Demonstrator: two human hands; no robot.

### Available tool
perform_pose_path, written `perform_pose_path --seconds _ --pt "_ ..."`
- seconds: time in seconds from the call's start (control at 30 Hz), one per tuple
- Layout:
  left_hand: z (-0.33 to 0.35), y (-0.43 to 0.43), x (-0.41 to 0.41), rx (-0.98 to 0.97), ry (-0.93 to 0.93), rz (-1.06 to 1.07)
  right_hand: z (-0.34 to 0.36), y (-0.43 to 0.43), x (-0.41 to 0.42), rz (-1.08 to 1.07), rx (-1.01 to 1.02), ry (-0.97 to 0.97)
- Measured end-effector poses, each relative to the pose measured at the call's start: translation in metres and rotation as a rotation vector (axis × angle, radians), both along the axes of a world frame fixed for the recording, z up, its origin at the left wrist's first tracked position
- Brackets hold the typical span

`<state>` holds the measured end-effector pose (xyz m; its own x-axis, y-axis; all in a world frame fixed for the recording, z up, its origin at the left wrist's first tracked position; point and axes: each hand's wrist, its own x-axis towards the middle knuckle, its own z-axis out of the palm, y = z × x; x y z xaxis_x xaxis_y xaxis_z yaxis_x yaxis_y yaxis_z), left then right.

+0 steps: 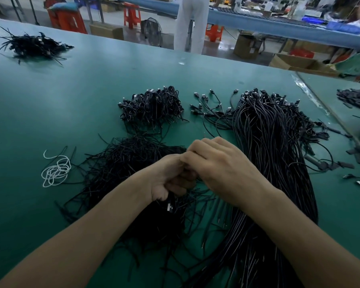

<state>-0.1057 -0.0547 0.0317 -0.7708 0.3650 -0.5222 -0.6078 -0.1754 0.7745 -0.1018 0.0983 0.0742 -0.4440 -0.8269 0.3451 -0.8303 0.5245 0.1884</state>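
Left hand (167, 176), black cable (170, 206) within its fingers (182, 183)

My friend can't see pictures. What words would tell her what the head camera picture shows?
A person's left hand grips a black cable while the right hand touches it, above heaps of black cables on a green table. A tangled white cord lies to the left.

held cable (170, 207) mostly hidden, cable bundle (268, 163) — cut off below
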Motion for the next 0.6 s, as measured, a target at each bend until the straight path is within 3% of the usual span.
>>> perform_pose_path --seconds 0.1,0.2,0.3,0.47,0.6 --pt "0.000 0.000 -0.001 0.138 -0.024 -0.036 -0.002 0.001 -0.001 -0.103 -0.061 -0.150" --pt "0.003 -0.006 0.002 0.265 0.019 -0.140 -0.003 0.004 -0.005 -0.175 -0.222 -0.421" --pt "0.004 -0.013 0.008 0.193 0.169 -0.260 0.000 0.007 -0.013 -0.190 -0.330 -0.635" --pt "0.000 -0.010 0.009 0.000 0.211 -0.393 0.000 0.010 -0.014 -0.212 -0.240 -0.702" --pt "0.004 -0.008 0.011 -0.046 0.211 -0.467 0.000 0.012 -0.014 -0.252 -0.212 -0.743"
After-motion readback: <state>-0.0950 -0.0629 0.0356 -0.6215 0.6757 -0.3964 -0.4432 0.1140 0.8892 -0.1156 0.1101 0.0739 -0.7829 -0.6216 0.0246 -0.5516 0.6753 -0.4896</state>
